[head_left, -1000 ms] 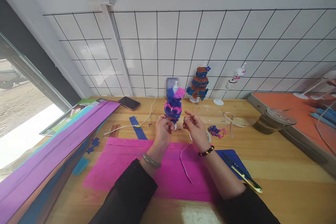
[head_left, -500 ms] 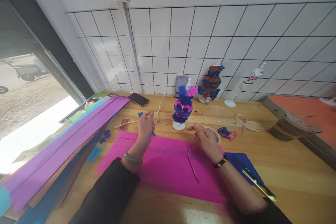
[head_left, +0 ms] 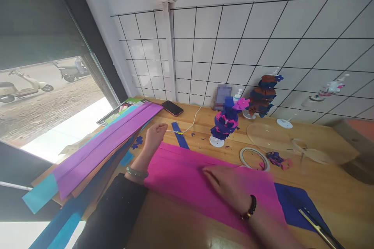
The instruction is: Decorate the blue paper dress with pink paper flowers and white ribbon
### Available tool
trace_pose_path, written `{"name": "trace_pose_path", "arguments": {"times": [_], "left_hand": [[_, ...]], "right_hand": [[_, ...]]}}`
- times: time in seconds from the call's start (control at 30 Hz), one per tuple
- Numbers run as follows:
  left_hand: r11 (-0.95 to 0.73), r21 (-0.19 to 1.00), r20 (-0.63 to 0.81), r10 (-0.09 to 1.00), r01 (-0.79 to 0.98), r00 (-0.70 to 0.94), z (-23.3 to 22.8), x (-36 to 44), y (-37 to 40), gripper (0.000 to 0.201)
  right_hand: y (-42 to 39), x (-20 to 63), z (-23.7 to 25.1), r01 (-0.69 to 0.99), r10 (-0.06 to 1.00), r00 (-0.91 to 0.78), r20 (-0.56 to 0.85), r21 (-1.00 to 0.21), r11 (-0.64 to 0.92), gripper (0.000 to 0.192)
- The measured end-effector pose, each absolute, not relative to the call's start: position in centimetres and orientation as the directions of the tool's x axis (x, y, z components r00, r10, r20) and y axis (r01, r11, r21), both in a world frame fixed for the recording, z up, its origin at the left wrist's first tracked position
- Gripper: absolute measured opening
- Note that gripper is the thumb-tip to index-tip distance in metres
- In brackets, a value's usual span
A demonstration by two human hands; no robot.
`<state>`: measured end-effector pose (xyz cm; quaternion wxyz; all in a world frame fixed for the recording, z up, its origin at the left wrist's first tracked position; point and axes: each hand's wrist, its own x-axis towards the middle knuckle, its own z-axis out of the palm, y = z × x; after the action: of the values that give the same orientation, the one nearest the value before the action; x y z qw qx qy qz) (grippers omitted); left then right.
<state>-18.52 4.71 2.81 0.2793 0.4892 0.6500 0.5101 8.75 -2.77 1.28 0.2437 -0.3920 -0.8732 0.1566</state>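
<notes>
My left hand (head_left: 156,136) is closed, fingers pinched together, above the far left corner of the pink crepe paper (head_left: 181,171). A white cord (head_left: 191,126) runs across the table to its fingertips; I cannot tell whether they grip it or it passes behind. My right hand (head_left: 226,183), somewhat blurred, is curled over the middle of the pink paper, thumb and forefinger together. What it holds, if anything, is hidden. Beyond the hands stands a blue and pink paper-dressed figure (head_left: 226,122) on a white round base. A blue paper strip (head_left: 180,136) lies beside the cord.
Purple crepe paper (head_left: 108,144) lies over other colours at left, near a phone (head_left: 173,107). A tape roll (head_left: 254,158), paper scraps (head_left: 276,158) and scissors (head_left: 317,225) on blue paper (head_left: 295,206) are at right. An orange-blue figure (head_left: 263,97) stands behind.
The view has turned left. My right hand has drawn back toward me from beside the tape roll onto the pink paper. The thin string under it is out of sight.
</notes>
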Motion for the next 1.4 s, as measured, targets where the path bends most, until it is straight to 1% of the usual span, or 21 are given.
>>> {"name": "trace_pose_path", "arguments": {"times": [0.07, 0.13, 0.17, 0.23, 0.3, 0.37, 0.47, 0.57, 0.7, 0.83, 0.97, 1.07, 1.13, 1.2, 1.23, 1.3, 1.4], "left_hand": [[-0.050, 0.816, 0.225, 0.946, 0.576, -0.235, 2.2, -19.2, 4.1, 0.031], [-0.172, 0.643, 0.275, 0.961, 0.746, -0.015, 1.6, -19.4, 3.5, 0.028], [-0.250, 0.557, 0.283, 0.954, 0.792, 0.102, 1.4, -19.3, 3.2, 0.027], [-0.389, 0.413, 0.253, 0.918, 0.824, 0.306, 1.1, -18.7, 2.6, 0.026], [-0.436, 0.320, 0.196, 0.899, 0.841, 0.392, 1.0, -18.0, 2.2, 0.024], [-0.454, 0.279, 0.160, 0.891, 0.846, 0.425, 1.2, -17.4, 1.9, 0.019], [-0.473, 0.275, 0.160, 0.881, 0.837, 0.445, 1.8, -17.2, 1.5, 0.020], [-0.504, 0.281, 0.206, 0.863, 0.816, 0.462, 2.2, -17.3, 0.6, 0.019], [-0.554, 0.287, 0.225, 0.832, 0.781, 0.507, 2.6, -17.4, -1.3, 0.020], [-0.597, 0.316, 0.209, 0.802, 0.737, 0.560, 2.6, -17.4, -3.4, 0.022], [-0.588, 0.371, 0.188, 0.805, 0.719, 0.562, 2.6, -17.3, -4.5, 0.019], [-0.541, 0.412, 0.147, 0.833, 0.733, 0.533, 3.0, -16.8, -4.1, 0.014], [-0.498, 0.422, 0.116, 0.858, 0.757, 0.500, 3.2, -16.2, -3.1, 0.018], [-0.477, 0.397, 0.094, 0.871, 0.784, 0.482, 3.1, -15.4, -1.8, 0.024], [-0.486, 0.387, 0.109, 0.868, 0.784, 0.484, 2.9, -14.9, -1.0, 0.025], [-0.499, 0.381, 0.109, 0.860, 0.778, 0.498, 2.3, -13.8, 0.4, 0.025], [-0.492, 0.333, 0.078, 0.864, 0.804, 0.497, 1.3, -12.2, 2.0, 0.025]], "right_hand": [[-3.5, 8.1, 0.8, 0.604, 0.710, -0.623, 0.329, -0.375, 0.703, 0.024], [-4.1, 7.6, 0.5, 0.594, 0.670, -0.655, 0.349, -0.310, 0.742, 0.027], [-4.4, 7.3, 0.6, 0.590, 0.653, -0.668, 0.357, -0.281, 0.757, 0.029], [-4.7, 7.1, 0.8, 0.587, 0.629, -0.679, 0.378, -0.235, 0.775, 0.034], [-4.8, 7.0, 1.1, 0.592, 0.623, -0.667, 0.408, -0.215, 0.776, 0.036], [-4.6, 7.1, 1.4, 0.602, 0.629, -0.643, 0.437, -0.221, 0.768, 0.035], [-4.1, 7.4, 1.4, 0.614, 0.637, -0.607, 0.476, -0.229, 0.755, 0.028], [-3.6, 7.7, 0.6, 0.666, 0.649, -0.556, 0.519, -0.188, 0.722, 0.023], [-3.1, 7.9, -0.6, 0.742, 0.692, -0.532, 0.488, -0.126, 0.659, 0.034], [-2.9, 7.9, -0.9, 0.747, 0.699, -0.559, 0.445, -0.095, 0.658, 0.036], [-2.9, 8.0, -1.2, 0.715, 0.666, -0.612, 0.426, -0.062, 0.696, 0.031], [-3.0, 8.0, -1.4, 0.701, 0.656, -0.625, 0.423, -0.064, 0.710, 0.028], [-3.0, 7.9, -1.4, 0.696, 0.660, -0.631, 0.408, -0.077, 0.714, 0.026], [-3.0, 7.7, -1.2, 0.698, 0.668, -0.632, 0.394, -0.088, 0.711, 0.024], [-3.1, 7.7, -1.1, 0.700, 0.672, -0.630, 0.390, -0.090, 0.709, 0.024], [-3.1, 7.6, -1.0, 0.701, 0.677, -0.630, 0.382, -0.095, 0.706, 0.025], [-3.2, 7.6, -0.9, 0.703, 0.682, -0.631, 0.369, -0.100, 0.704, 0.026]]}}
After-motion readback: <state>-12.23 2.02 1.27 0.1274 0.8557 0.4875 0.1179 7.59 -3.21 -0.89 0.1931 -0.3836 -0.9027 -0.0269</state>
